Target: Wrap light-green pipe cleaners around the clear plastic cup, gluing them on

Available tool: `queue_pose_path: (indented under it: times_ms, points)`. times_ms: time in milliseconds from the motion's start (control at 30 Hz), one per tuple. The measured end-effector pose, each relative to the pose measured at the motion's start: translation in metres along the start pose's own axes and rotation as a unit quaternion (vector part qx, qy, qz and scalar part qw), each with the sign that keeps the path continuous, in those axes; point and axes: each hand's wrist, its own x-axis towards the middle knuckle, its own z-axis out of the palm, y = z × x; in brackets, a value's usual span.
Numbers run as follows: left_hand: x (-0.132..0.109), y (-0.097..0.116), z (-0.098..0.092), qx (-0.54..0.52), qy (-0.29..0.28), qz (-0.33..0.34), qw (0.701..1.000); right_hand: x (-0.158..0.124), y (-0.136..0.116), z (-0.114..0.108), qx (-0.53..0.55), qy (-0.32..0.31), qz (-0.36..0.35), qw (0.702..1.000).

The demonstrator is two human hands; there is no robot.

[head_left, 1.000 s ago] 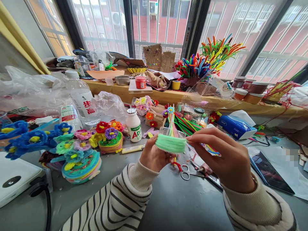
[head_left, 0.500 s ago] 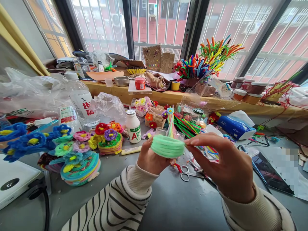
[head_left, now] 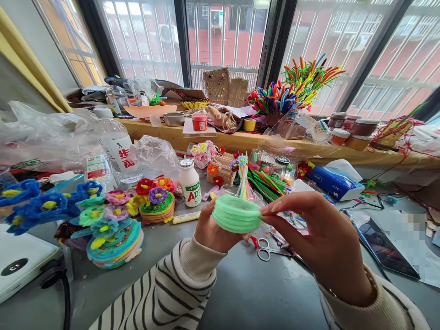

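Green coil (head_left: 236,214) has shifted slightly left and lower. Left hand (head_left: 213,230) fingers clasp its left side, right hand (head_left: 321,240) fingers pinch its right edge; scissors (head_left: 265,250) lie on the desk (head_left: 240,293) beneath the fingers

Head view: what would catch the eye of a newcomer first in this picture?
First, the pale green coil in the middle, held between the left hand and the fingertips of the right hand above the grey table. Next, the stack of bright flower discs at the left of the table, and the bunch of colourful pipe cleaners standing on the wooden window sill behind.
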Motion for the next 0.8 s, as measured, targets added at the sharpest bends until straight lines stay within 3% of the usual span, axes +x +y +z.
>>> queue_pose_path:
  times_ms: [233, 433, 600, 800]
  points:
    - [0.000, 0.000, -0.002, -0.010, -0.029, -0.007, 1.000, 0.005, -0.003, -0.005, -0.026, -0.036, 0.019, 0.999]
    - [-0.003, -0.003, -0.005, -0.002, -0.026, -0.005, 1.000, 0.007, -0.011, -0.015, -0.025, -0.102, 0.062, 0.993]
    - [-0.002, -0.006, -0.007, 0.014, 0.055, -0.010, 0.998, 0.011, -0.010, -0.020, -0.082, -0.115, 0.053, 0.989]
    - [-0.003, -0.006, -0.002, 0.051, 0.114, -0.037, 0.992, 0.015, 0.000, -0.024, -0.052, -0.199, 0.035, 0.978]
